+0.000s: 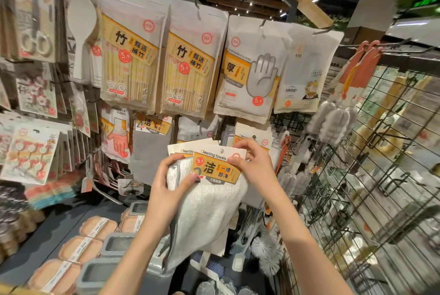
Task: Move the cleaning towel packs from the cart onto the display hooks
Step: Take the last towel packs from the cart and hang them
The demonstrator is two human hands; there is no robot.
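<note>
Biggest risk: the stack of cleaning towel packs (pixel 209 190) is several packs held together, header cards fanned and not squared up, so the hang holes may not line up and only the front card would catch on a hook. Cause: cards slide against each other while the cloth hangs loose below. Second risk: a rear pack slips out and drops onto the lower shelf (pixel 59 225), since the grip sits only at the card tops. Smaller risk: the target hook is hidden behind the cards, near the hung cleaning towel pack (pixel 252 138), so aiming is blind.

Left hand (pixel 166 185): fingers curled closed on the left edge of the stack, thumb in front. Right hand (pixel 252 163): fingers pinched shut on the front card's top right corner. Packs sit mid-air, in front of the display, not yet hooked.
</note>
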